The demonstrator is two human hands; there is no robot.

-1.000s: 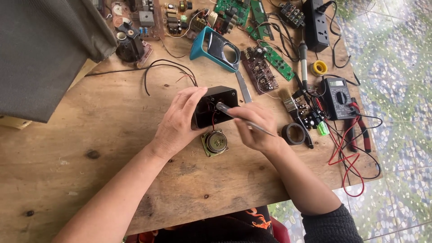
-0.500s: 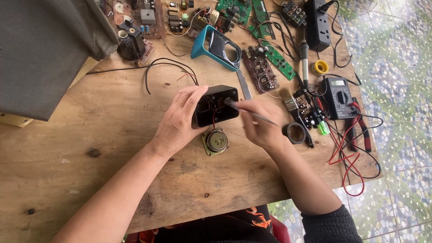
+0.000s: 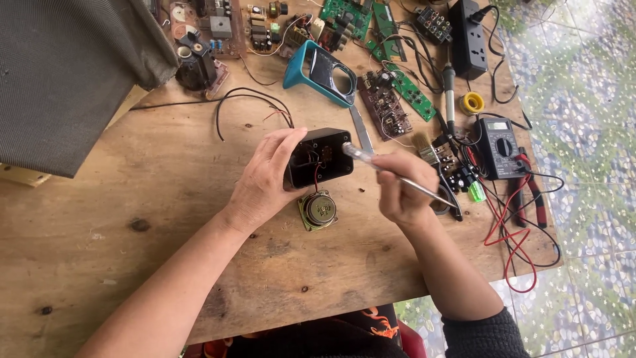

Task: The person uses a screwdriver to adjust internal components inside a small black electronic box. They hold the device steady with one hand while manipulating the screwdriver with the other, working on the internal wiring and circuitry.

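My left hand (image 3: pixel 265 182) grips a small black open box (image 3: pixel 319 158) with red wires inside, held above the wooden table (image 3: pixel 132 265). My right hand (image 3: pixel 401 185) holds a thin metal screwdriver (image 3: pixel 397 178) with a clear handle end near the box's right edge. A small round speaker (image 3: pixel 318 209) lies on the table just below the box, joined to it by a wire.
A teal plastic housing (image 3: pixel 324 71), green circuit boards (image 3: pixel 397 83), a soldering iron (image 3: pixel 449 93), a solder roll (image 3: pixel 472 102), a black multimeter (image 3: pixel 498 147) with red and black leads, and a black power strip (image 3: pixel 469 36) lie at the back right. Grey cloth (image 3: pixel 66 73) covers the left.
My right hand has drawn back to the right, and the screwdriver's handle end now sits at the box's right edge. My left hand has kept hold of the box.
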